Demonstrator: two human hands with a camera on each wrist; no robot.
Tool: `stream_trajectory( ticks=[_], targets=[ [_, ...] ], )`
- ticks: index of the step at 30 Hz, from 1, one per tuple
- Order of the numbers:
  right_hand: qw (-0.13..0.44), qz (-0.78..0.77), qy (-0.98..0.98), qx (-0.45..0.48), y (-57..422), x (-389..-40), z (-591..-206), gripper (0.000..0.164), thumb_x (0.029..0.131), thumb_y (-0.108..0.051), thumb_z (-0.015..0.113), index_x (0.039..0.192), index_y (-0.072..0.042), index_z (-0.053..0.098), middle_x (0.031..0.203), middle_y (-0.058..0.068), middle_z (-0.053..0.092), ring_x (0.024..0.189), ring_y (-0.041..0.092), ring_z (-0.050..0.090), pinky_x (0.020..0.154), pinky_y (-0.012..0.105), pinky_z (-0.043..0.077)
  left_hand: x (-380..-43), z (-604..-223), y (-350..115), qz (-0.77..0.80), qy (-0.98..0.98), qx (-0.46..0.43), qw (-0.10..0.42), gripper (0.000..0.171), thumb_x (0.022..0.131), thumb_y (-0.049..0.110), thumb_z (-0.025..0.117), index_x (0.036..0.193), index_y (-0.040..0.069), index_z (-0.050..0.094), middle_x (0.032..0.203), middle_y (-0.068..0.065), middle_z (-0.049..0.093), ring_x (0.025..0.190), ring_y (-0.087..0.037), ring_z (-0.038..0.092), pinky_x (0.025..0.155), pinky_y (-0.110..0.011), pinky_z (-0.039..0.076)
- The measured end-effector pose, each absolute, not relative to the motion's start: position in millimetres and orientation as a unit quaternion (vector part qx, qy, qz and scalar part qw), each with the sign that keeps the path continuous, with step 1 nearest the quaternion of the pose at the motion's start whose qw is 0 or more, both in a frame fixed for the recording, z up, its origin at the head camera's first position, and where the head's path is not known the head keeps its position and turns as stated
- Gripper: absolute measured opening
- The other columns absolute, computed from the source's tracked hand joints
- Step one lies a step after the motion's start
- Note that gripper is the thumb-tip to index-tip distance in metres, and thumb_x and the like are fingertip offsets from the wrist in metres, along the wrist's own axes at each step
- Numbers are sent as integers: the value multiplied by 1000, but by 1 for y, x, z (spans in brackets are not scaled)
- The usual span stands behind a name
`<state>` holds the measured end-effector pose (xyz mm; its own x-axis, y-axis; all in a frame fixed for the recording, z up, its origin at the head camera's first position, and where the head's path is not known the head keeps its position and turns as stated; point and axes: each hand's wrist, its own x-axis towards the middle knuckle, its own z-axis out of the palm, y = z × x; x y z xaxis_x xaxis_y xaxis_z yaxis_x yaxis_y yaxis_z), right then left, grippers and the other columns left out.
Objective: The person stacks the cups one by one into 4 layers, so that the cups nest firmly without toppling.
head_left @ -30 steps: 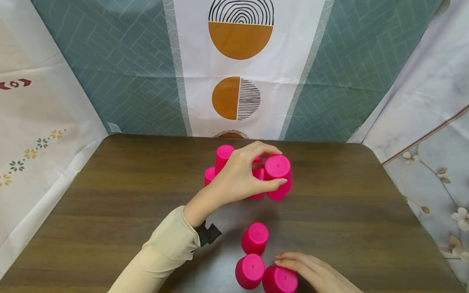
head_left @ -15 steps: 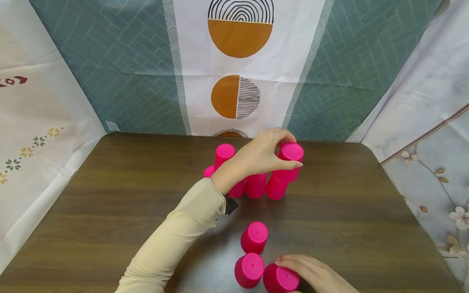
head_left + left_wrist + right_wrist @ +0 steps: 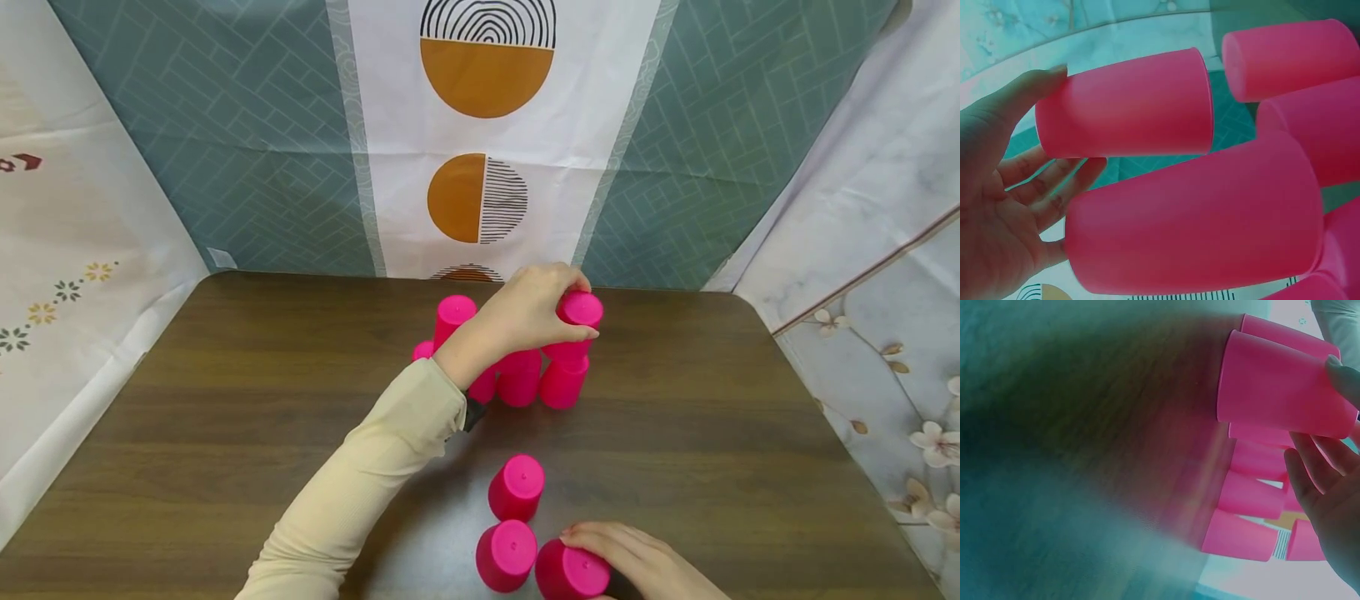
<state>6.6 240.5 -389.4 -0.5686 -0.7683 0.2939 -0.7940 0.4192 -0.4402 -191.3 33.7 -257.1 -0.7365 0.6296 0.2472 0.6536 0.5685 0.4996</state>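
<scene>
Left hand (image 3: 525, 310) grips an inverted pink cup (image 3: 582, 310) above the rear cups (image 3: 519, 387). Right hand (image 3: 641, 558) holds a front cup (image 3: 573, 571).

No lettering legible. Pink cups (image 3: 516, 492) on table (image 3: 712, 467): base specks (image 3: 512, 547) too small to read. Pale tag (image 3: 221, 258) on green cloth (image 3: 255, 150), beyond table's far-left corner: unreadable.

- The cups (image 3: 506, 556) I hold and see around me look like plastic: smooth, thin-walled, with a soft, satin sheen on their bases.
- My table (image 3: 712, 475) looks like wood, its grain running crosswise; the near middle throws back a pale gloss.
- My sleeve (image 3: 360, 479) is matt cloth, finely ribbed along the forearm.
- The backdrop (image 3: 262, 183) ahead of me looks like smooth printed fabric, lightly creased.
- The right drape (image 3: 870, 283) is smooth and rumpled; cloth or plastic, I cannot tell.
</scene>
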Motion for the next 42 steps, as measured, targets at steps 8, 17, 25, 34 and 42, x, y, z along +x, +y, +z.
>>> stream_trajectory(
  ticks=[8,17,25,34,42],
  targets=[
    [32,278,-838,468,240,7,-393,63,82,-30,71,135,-10,45,129,1,52,115,10,51,90,19,45,-191,-262,35,-274,-891,-361,7,44,76,35,76,108,9,60,98,2,62,88,-9,56,72,-15,45],
    [53,265,-848,456,237,9,-394,63,80,-32,72,134,-11,47,130,-2,52,115,8,50,93,13,40,-195,-265,36,-205,-912,-356,20,47,77,41,74,111,11,60,98,2,63,89,-10,57,92,-31,38],
    [57,265,-854,444,238,12,-394,69,75,-36,75,134,-12,47,131,-5,51,115,7,50,92,13,41,-197,-270,34,-233,-907,-351,8,46,77,39,75,109,10,60,99,2,62,91,-11,56,82,-24,44],
    [73,271,-849,448,236,12,-395,60,80,-32,72,132,-10,50,128,-2,54,115,7,51,96,10,36,-197,-270,30,-216,-912,-349,12,48,77,41,73,112,11,60,102,2,63,94,-11,57,90,-29,40],
    [75,273,-847,450,236,11,-395,64,78,-34,74,131,-10,50,131,-5,52,115,8,50,96,10,36,-196,-269,28,-210,-912,-351,8,49,77,42,73,113,12,59,102,2,63,93,-10,56,96,-32,35]
  ],
)
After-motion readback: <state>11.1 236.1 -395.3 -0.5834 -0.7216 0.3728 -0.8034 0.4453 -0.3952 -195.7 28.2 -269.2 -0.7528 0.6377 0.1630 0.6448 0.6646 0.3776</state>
